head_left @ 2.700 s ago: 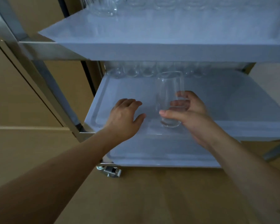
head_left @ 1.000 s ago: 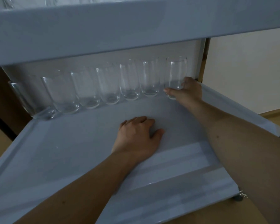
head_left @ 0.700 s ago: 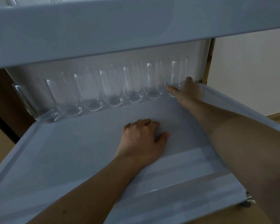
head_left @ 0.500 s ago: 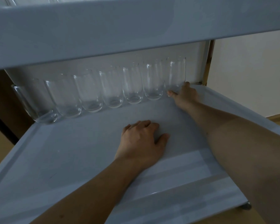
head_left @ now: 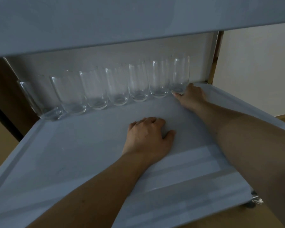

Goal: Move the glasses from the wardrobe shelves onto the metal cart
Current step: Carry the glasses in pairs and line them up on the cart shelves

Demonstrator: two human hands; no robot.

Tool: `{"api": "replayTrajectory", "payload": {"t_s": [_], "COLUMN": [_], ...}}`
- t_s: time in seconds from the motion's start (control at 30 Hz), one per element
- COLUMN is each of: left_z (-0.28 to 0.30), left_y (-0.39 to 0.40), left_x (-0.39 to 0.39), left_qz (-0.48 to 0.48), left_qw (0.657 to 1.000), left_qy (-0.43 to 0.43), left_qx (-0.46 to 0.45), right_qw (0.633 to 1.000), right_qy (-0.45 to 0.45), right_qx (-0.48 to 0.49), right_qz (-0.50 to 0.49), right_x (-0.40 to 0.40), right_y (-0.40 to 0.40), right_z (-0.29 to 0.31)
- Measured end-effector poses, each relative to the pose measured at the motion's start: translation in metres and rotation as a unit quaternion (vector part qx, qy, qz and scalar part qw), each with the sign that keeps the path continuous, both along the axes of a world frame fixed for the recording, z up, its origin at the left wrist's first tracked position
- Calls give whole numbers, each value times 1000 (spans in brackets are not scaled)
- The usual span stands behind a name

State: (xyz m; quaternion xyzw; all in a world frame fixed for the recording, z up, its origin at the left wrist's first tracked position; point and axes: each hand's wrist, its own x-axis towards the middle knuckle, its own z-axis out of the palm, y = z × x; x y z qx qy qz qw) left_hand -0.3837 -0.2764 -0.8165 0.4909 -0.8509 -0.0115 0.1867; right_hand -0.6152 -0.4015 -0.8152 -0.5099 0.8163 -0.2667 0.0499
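Glasses (head_left: pixel 115 87) stood in a row along the back of the cart shelf (head_left: pixel 69 145), under another shelf (head_left: pixel 105 22). Left hand (head_left: pixel 148 139) lay flat on it, holding nothing; right hand (head_left: pixel 192 96) touched the end glass (head_left: pixel 179 74), its grip unclear.

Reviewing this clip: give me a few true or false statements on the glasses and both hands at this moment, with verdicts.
1. Seven glasses stand in a row at the back of the cart shelf. True.
2. The left hand holds a glass. False: it rests palm down on the shelf, holding nothing.
3. The right hand is at the base of the rightmost glass. True.
4. The rightmost glass lies on its side. False: it stands upright.
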Motion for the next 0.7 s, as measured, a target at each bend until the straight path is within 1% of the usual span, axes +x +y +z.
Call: {"api": "replayTrajectory", "payload": {"t_s": [0.1,0.3,0.4,0.53,0.7], "left_z": [0,3,6,8,19], "left_y": [0,2,3,6,16], "left_x": [0,-3,-6,-6,-7], "left_qz": [4,14,20,22,23], "left_qw": [1000,1000,999,998,996], "left_qy": [-6,-17,-31,-40,-83], "left_qx": [3,16,31,30,29], "right_qw": [999,988,984,978,968], "right_qy": [35,119,124,126,139], "right_qx": [5,24,53,103,140], "right_qz": [17,94,120,129,155], "right_x": [6,24,29,35,41], "right_y": [20,78,114,160,224], "right_z": [4,3,3,6,14]}}
